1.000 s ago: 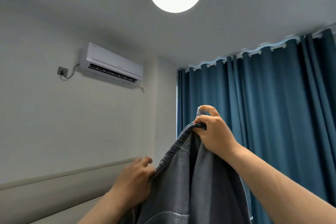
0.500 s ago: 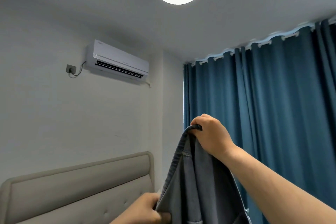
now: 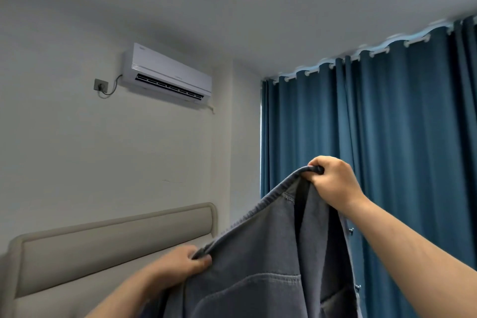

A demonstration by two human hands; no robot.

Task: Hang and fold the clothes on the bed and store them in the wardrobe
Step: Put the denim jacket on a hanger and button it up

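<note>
Both hands pinch the grey denim jacket (image 3: 271, 253) — right hand (image 3: 333, 183) high, left hand (image 3: 180, 264) low. Still spreading it out; next likely needs a hanger.

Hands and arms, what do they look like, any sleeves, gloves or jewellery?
Left hand and right hand are bare, no gloves. No ring shows on the fingers, no watch or band on either wrist. Both forearms are uncovered to the frame edge; no sleeve shows.
</note>
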